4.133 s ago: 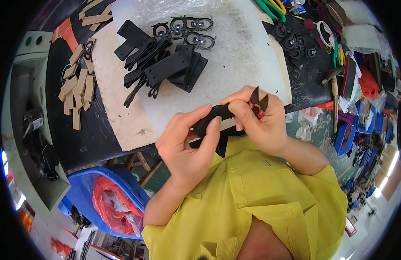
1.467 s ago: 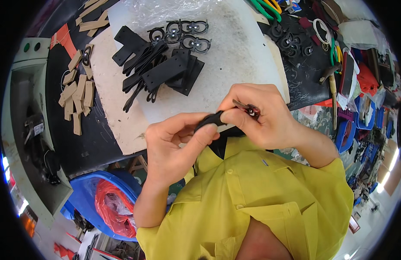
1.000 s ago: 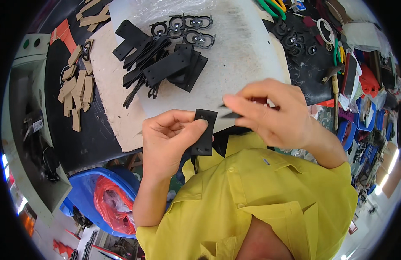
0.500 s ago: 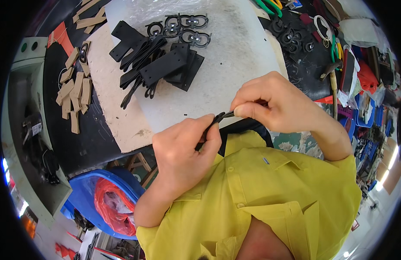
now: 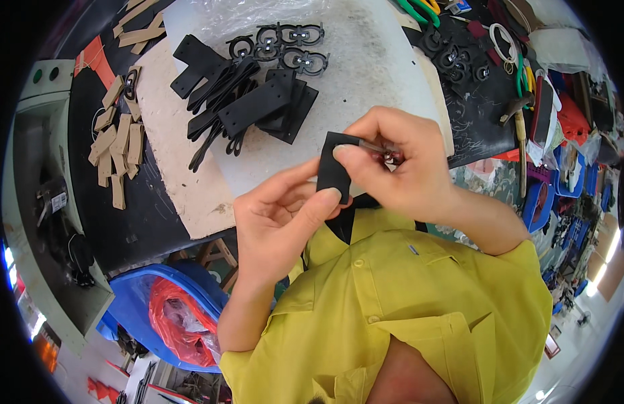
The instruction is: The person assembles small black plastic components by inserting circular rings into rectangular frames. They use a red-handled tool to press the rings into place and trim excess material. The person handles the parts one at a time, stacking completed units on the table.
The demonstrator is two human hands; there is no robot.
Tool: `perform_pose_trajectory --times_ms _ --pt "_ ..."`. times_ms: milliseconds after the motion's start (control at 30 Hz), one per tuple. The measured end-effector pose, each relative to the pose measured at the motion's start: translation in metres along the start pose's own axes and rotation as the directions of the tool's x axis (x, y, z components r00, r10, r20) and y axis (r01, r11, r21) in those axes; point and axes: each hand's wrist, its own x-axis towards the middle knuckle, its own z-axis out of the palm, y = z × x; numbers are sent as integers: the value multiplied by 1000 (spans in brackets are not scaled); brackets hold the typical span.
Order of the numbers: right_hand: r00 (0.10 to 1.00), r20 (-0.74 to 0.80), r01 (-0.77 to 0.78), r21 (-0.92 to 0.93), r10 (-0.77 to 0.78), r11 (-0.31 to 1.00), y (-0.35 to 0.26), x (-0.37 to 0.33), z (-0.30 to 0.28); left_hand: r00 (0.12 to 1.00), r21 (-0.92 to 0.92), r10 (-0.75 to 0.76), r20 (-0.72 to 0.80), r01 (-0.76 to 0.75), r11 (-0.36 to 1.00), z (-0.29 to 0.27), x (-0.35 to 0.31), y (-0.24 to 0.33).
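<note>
A short flat black strap piece is held up between my two hands, just off the table's near edge. My left hand pinches its lower end between thumb and fingers. At the upper end my right hand presses the piece with its thumb. A slim metal tool with a reddish part also lies in my right hand; the fingers hide most of it. Farther off on the white sheet lies a pile of black strap pieces, some folded. Several black rings with metal fittings are beside it.
Tan strips lie heaped on the dark tabletop at left. A blue bin with a red bag stands below the table edge. At the far right are more black rings, coiled cords and a hammer.
The black piece has turned from edge-on to showing its flat face. My right hand has moved left and nearer my left hand, and the metal tool now shows in it.
</note>
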Motion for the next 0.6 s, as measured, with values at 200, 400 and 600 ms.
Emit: perform_pose_trajectory --times_ms 200,400,600 --pt "977 66 212 -310 -201 927 -2 4 -10 974 -24 -70 -217 67 997 3 0 6" --pt "791 239 604 -454 -563 655 9 -16 -16 975 -94 -114 -191 98 991 -4 1 5" --pt "775 227 622 -444 -590 646 9 -14 -17 995 -77 -50 -82 44 996 -2 -1 5"
